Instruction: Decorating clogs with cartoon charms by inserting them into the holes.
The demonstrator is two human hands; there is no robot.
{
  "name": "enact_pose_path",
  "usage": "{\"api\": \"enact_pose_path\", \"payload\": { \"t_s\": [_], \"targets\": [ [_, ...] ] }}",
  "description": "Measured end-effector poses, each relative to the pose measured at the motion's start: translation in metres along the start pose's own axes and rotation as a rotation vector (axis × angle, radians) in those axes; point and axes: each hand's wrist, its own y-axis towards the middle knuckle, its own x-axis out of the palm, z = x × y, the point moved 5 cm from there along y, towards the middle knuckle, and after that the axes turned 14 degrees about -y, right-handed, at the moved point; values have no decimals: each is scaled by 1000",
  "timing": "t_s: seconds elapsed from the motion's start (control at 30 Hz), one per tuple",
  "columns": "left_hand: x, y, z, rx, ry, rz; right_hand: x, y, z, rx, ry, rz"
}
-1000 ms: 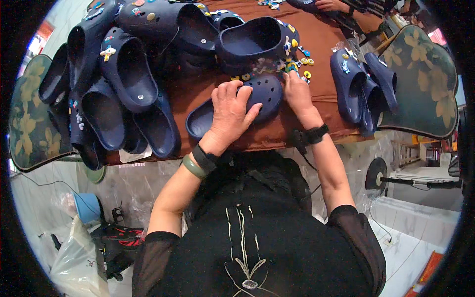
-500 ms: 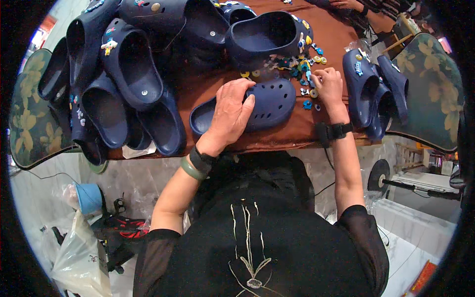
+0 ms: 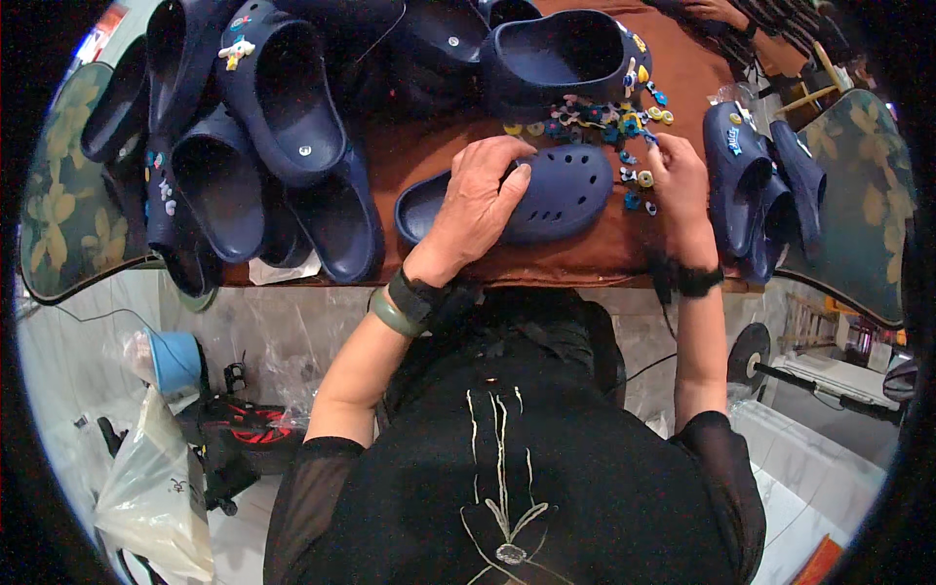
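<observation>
A navy clog with holes in its top (image 3: pixel 556 195) lies on the brown table (image 3: pixel 409 156) right in front of me. My left hand (image 3: pixel 478 200) rests flat on its middle and heel, holding it down. My right hand (image 3: pixel 678 180) is off the clog, to its right, with fingertips among several small coloured shoe charms (image 3: pixel 624 127) scattered on the table. Whether it pinches a charm is hidden.
A heap of navy clogs (image 3: pixel 263 146) fills the table's left and back. Another large clog (image 3: pixel 561 54) lies behind the charms. Two more clogs (image 3: pixel 756 185) stand at the right. Another person's hand (image 3: pixel 717 12) shows at the far edge. Bags and a blue bucket (image 3: pixel 175 361) sit on the floor.
My right hand left the clog's toe and moved right to the loose charms. My left hand stayed on the clog. My head moved, shifting the whole view.
</observation>
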Motion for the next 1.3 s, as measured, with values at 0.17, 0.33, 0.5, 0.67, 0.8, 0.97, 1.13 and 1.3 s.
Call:
{"api": "enact_pose_path", "payload": {
  "t_s": [0.17, 0.33, 0.5, 0.67, 0.8, 0.97, 1.13, 1.3],
  "targets": [
    [0, 0, -1, 27, 6, 7, -1, -54, -44, 558, 1192, -367],
    [3, 1, -2, 25, 14, 12, 19, -81, -91, 321, 1164, -276],
    [3, 1, 0, 57, -2, 23, 15, -90, -97, 223, 793, -132],
    [2, 0, -2, 28, 10, 11, 7, -89, -105, 114, 660, -182],
    [2, 0, 0, 29, 15, 11, 14, -91, -100, 226, 663, -217],
    [2, -1, -1, 44, 25, 26, 11, -78, -103, 196, 547, -358],
    [4, 0, -3, 43, 4, 18, 9, -58, -106, 87, 405, -394],
    [4, 3, -5, 37, -46, 3, 1, -36, -126, -209, 90, -371]
  ]
}}
